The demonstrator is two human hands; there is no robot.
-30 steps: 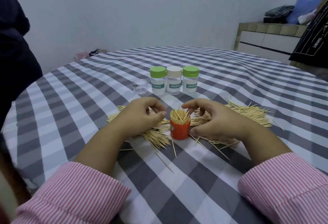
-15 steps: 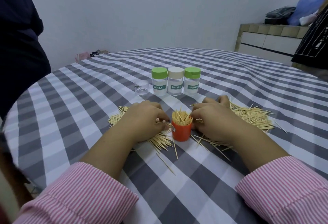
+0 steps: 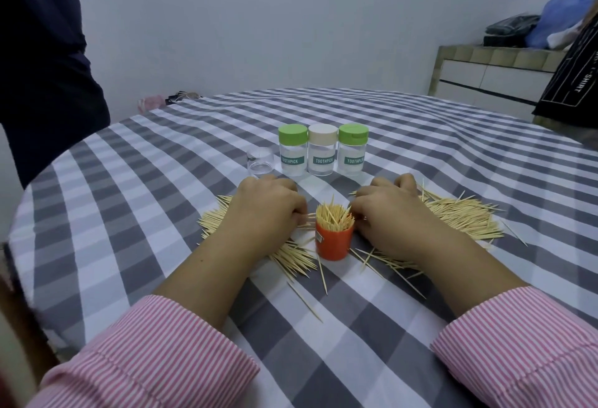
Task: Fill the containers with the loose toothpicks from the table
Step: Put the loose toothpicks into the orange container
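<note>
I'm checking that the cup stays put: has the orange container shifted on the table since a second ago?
No. The orange container sits on the same white stripe of the tablecloth, in line below the beige-capped bottle.

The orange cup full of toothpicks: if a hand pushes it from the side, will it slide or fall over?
The orange cup is small, taller than wide, and stands on a soft checked cloth, so it would probably tip rather than slide. Its toothpicks stick out loosely above the rim, so they would likely spill. It looks light; even a nudge from the left hand might move it.
</note>
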